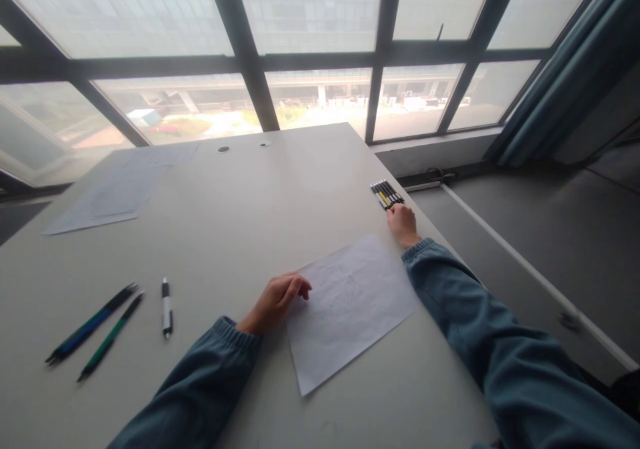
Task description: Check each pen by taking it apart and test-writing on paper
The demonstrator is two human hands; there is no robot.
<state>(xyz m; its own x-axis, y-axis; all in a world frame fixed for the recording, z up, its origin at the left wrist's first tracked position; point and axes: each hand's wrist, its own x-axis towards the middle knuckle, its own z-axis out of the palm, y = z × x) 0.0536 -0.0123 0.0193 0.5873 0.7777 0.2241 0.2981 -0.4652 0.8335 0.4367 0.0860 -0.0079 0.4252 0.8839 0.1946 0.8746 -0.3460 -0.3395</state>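
Note:
A sheet of white paper (350, 315) with a faint pencil-like drawing lies at an angle on the white table. My left hand (280, 297) rests on the paper's left edge, its fingers loosely curled in, with nothing visible in them. Beyond the sheet, by the table's right edge, several pens (384, 191) lie side by side in a row, mostly black and white with a yellow part among them. My right hand (403, 223) is at the near end of this row, fingers closed against the pens; the fingertips are hidden, so I cannot tell what they pinch.
On the left lie dark blue-and-black pens (93, 325), a green pen (111, 337) and a white-and-black pen (167, 309). More paper sheets (120, 185) are at the far left. Windows stand behind the table (270, 202); its right edge drops to the floor.

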